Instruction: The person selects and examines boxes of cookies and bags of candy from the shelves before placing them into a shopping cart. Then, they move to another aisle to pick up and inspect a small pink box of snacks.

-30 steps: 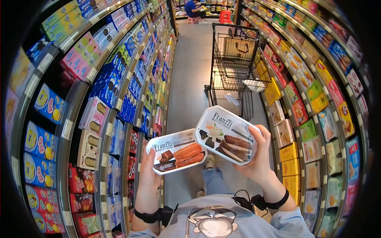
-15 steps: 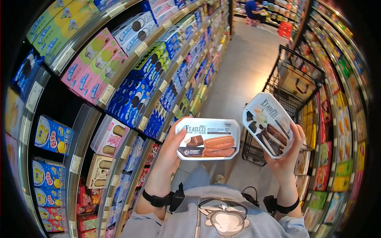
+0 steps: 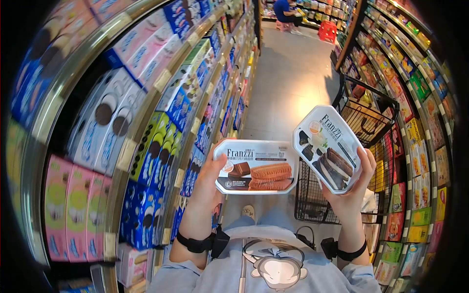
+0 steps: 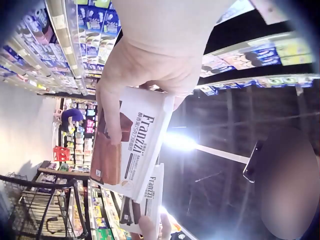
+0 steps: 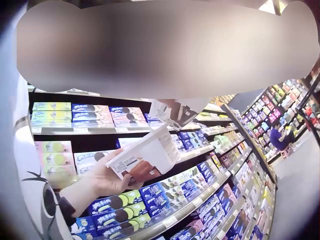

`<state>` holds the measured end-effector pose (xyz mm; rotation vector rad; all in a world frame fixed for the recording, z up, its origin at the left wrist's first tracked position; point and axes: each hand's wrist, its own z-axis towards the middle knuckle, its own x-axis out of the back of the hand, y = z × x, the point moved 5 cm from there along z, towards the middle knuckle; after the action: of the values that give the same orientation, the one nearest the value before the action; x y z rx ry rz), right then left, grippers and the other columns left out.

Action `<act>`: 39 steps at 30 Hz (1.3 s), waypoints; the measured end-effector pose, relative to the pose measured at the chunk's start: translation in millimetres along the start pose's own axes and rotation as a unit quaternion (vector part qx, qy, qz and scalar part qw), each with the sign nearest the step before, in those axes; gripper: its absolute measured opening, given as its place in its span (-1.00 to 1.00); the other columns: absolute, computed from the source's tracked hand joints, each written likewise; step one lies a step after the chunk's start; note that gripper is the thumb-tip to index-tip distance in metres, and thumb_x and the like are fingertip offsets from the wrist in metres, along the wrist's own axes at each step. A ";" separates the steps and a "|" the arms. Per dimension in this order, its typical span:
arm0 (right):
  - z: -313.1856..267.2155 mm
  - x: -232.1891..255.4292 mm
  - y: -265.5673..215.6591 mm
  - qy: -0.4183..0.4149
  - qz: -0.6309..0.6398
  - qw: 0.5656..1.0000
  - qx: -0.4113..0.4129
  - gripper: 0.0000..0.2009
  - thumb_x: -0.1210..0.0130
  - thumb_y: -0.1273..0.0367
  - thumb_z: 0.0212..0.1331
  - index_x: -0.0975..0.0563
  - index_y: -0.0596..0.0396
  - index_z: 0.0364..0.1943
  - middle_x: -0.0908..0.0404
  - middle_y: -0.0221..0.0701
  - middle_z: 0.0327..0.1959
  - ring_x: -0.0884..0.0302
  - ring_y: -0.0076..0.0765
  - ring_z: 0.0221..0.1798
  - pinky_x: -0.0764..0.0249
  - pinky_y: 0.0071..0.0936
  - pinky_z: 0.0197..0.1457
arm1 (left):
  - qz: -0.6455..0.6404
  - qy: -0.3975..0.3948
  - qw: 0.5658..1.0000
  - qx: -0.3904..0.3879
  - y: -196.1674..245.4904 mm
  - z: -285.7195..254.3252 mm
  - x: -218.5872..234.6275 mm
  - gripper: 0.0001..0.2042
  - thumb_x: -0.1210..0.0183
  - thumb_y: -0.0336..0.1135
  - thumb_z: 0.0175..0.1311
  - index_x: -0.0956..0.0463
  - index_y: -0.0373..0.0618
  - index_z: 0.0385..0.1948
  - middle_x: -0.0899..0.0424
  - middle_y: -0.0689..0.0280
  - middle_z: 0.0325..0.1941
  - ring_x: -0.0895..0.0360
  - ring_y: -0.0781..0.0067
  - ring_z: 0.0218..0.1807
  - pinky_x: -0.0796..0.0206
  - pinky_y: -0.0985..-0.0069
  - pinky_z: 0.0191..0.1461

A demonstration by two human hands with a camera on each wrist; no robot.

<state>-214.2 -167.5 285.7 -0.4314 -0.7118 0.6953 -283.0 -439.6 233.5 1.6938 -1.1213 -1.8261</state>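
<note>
In the head view my left hand (image 3: 207,178) grips the left end of a Franzzi biscuit box (image 3: 256,166), its thumb over the front. This white box with cut corners pictures chocolate and brown biscuits and lies level. My right hand (image 3: 354,190) holds a second Franzzi biscuit box (image 3: 327,146) by its lower right side, tilted, with dark cream-filled biscuits on the label. The boxes' near edges come close together, both fronts facing up at me. From the left wrist, the left hand (image 4: 145,65) shows around its box (image 4: 132,145). Blur covers part of the right wrist view.
Shelves of blue, green and pink biscuit boxes (image 3: 151,146) rise close on the left. A black shopping cart (image 3: 317,195) stands ahead right, beside the right-hand shelves (image 3: 420,185). Down the aisle floor (image 3: 288,83), a person (image 3: 286,12) sits near a red stool (image 3: 327,31).
The head view has turned toward the left shelves. The two boxes, overlapping at first, have moved apart; the left one has levelled out and the right one tilts more steeply. Both hands keep their holds.
</note>
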 end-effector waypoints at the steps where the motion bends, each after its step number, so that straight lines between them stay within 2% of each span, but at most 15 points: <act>1: 8.2 -4.2 6.8 0.000 -0.007 1.000 -0.008 -0.12 -0.30 0.53 -0.37 -0.12 0.01 0.22 -0.03 -0.14 0.14 -0.14 -0.11 0.19 -0.18 -0.30 0.23 | -0.002 -0.002 1.000 0.010 -1.7 15.5 1.2 -0.56 0.04 -0.25 0.31 -0.18 -0.20 0.18 -0.43 0.15 0.08 -0.42 0.34 0.11 -0.24 0.38 0.19; 7: 74.0 -32.8 66.4 -0.005 -0.009 1.000 -0.017 -0.13 -0.32 0.46 -0.34 -0.12 0.00 0.22 -0.04 -0.13 0.12 -0.14 -0.09 0.20 -0.20 -0.26 0.20 | -0.006 0.001 0.999 0.046 -18.4 126.6 8.7 -0.59 0.04 -0.22 0.32 -0.22 -0.19 0.15 -0.46 0.18 0.05 -0.43 0.36 0.10 -0.25 0.39 0.18; 13: 156.2 -51.8 150.9 -0.021 0.040 0.998 -0.038 -0.12 -0.33 0.51 -0.44 -0.17 0.04 0.19 -0.05 -0.14 0.11 -0.16 -0.09 0.18 -0.23 -0.27 0.21 | 0.012 -0.037 0.997 0.061 -38.3 256.8 -8.4 -0.59 0.11 -0.18 0.37 -0.21 -0.18 0.16 -0.45 0.19 0.08 -0.42 0.38 0.12 -0.27 0.41 0.17; 15: 189.9 -59.3 172.9 -0.034 0.033 0.999 -0.012 -0.10 -0.36 0.53 -0.48 -0.17 0.06 0.17 -0.05 -0.13 0.11 -0.16 -0.08 0.18 -0.26 -0.27 0.19 | 0.023 0.006 0.995 0.102 -45.6 299.8 -14.9 -0.61 0.18 -0.19 0.41 -0.20 -0.18 0.17 -0.44 0.18 0.11 -0.41 0.36 0.14 -0.25 0.38 0.20; 16: 199.4 -63.7 192.5 -0.053 0.033 0.996 -0.059 -0.08 -0.39 0.54 -0.50 -0.17 0.07 0.17 -0.06 -0.12 0.10 -0.16 -0.05 0.17 -0.29 -0.26 0.17 | 0.029 0.005 0.994 0.104 -48.2 321.0 -22.4 -0.62 0.22 -0.18 0.42 -0.19 -0.17 0.17 -0.44 0.18 0.11 -0.41 0.35 0.14 -0.25 0.37 0.20; 20: 264.2 -76.5 234.7 -0.091 -0.002 0.996 0.004 -0.07 -0.43 0.47 -0.46 -0.15 0.05 0.18 -0.06 -0.07 0.11 -0.19 0.05 0.15 -0.35 -0.23 0.12 | 0.019 -0.020 0.995 0.100 -67.1 398.9 -42.5 -0.60 0.22 -0.13 0.42 -0.19 -0.15 0.17 -0.46 0.19 0.09 -0.45 0.35 0.10 -0.31 0.39 0.15; 21: 275.2 -81.3 249.4 -0.095 -0.005 0.995 -0.005 -0.07 -0.43 0.47 -0.46 -0.15 0.05 0.18 -0.06 -0.07 0.11 -0.19 0.05 0.15 -0.35 -0.23 0.12 | 0.023 -0.011 0.993 0.111 -71.3 415.5 -44.7 -0.60 0.23 -0.12 0.42 -0.20 -0.16 0.15 -0.46 0.19 0.09 -0.45 0.35 0.09 -0.33 0.39 0.13; 23: 297.4 -92.4 278.1 -0.085 0.042 0.995 -0.013 -0.06 -0.39 0.48 -0.48 -0.14 0.04 0.20 -0.07 -0.13 0.10 -0.13 -0.09 0.17 -0.22 -0.27 0.17 | 0.029 -0.020 0.993 0.112 -70.3 449.5 -56.7 -0.60 0.23 -0.10 0.42 -0.21 -0.16 0.14 -0.47 0.19 0.07 -0.46 0.36 0.09 -0.34 0.39 0.12; 25: 322.3 -99.7 303.1 -0.075 0.041 0.996 -0.021 -0.05 -0.41 0.47 -0.48 -0.13 0.03 0.20 -0.07 -0.13 0.09 -0.13 -0.09 0.17 -0.22 -0.27 0.17 | 0.033 -0.012 0.993 0.116 -74.0 490.4 -61.7 -0.60 0.24 -0.10 0.42 -0.21 -0.17 0.14 -0.47 0.19 0.07 -0.46 0.37 0.08 -0.35 0.39 0.11; 27: 346.7 -105.1 323.7 -0.072 -0.004 0.997 -0.005 -0.06 -0.42 0.46 -0.42 -0.11 0.07 0.20 -0.06 -0.05 0.10 -0.19 0.11 0.13 -0.39 -0.18 0.07 | 0.040 -0.006 0.991 0.126 -79.5 533.2 -64.3 -0.59 0.24 -0.09 0.42 -0.21 -0.17 0.14 -0.47 0.19 0.07 -0.47 0.37 0.08 -0.35 0.40 0.11; 30: 377.4 -118.6 366.6 -0.056 0.001 0.998 -0.035 -0.07 -0.41 0.46 -0.41 -0.10 0.08 0.20 -0.06 -0.05 0.09 -0.18 0.10 0.14 -0.37 -0.18 0.09 | 0.076 -0.052 0.988 0.127 -88.8 608.9 -74.6 -0.50 0.23 -0.01 0.40 -0.19 -0.23 0.18 -0.39 0.13 0.17 -0.41 0.28 0.16 -0.30 0.33 0.17; 33: 411.0 -133.2 410.4 -0.031 0.010 0.997 -0.074 -0.08 -0.40 0.46 -0.40 -0.11 0.08 0.20 -0.06 -0.05 0.09 -0.17 0.10 0.14 -0.36 -0.17 0.10 | 0.082 -0.071 0.981 0.162 -102.7 690.5 -88.5 -0.48 0.19 0.03 0.37 -0.19 -0.21 0.18 -0.40 0.12 0.17 -0.41 0.26 0.16 -0.33 0.29 0.15; 35: 436.5 -144.7 443.6 -0.018 0.004 0.994 -0.110 -0.08 -0.40 0.45 -0.40 -0.11 0.07 0.20 -0.06 -0.06 0.09 -0.17 0.11 0.14 -0.36 -0.17 0.10 | 0.087 -0.118 0.969 0.196 -118.6 754.6 -93.6 -0.46 0.16 0.05 0.35 -0.20 -0.19 0.19 -0.41 0.13 0.17 -0.42 0.23 0.15 -0.35 0.26 0.13; 37: 461.9 -156.4 473.6 0.020 -0.018 0.990 -0.136 -0.09 -0.41 0.44 -0.39 -0.13 0.08 0.20 -0.06 -0.06 0.09 -0.17 0.10 0.13 -0.32 -0.18 0.13 | 0.077 -0.136 0.961 0.228 -128.4 817.2 -113.1 -0.55 0.14 -0.02 0.37 -0.26 -0.17 0.10 -0.53 0.21 0.00 -0.50 0.39 0.03 -0.37 0.39 0.11; 39: 489.4 -166.3 507.2 0.041 -0.002 0.973 -0.225 -0.10 -0.41 0.43 -0.39 -0.14 0.10 0.19 -0.06 -0.06 0.09 -0.17 0.09 0.13 -0.28 -0.21 0.16 | 0.075 -0.175 0.946 0.263 -136.6 875.5 -128.5 -0.56 0.13 -0.02 0.36 -0.26 -0.15 0.11 -0.51 0.21 0.02 -0.51 0.35 0.01 -0.35 0.35 0.12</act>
<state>-873.3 131.0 255.6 -0.8691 -0.7912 0.5049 -1068.7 -17.4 156.2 1.5071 -1.9747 -1.8854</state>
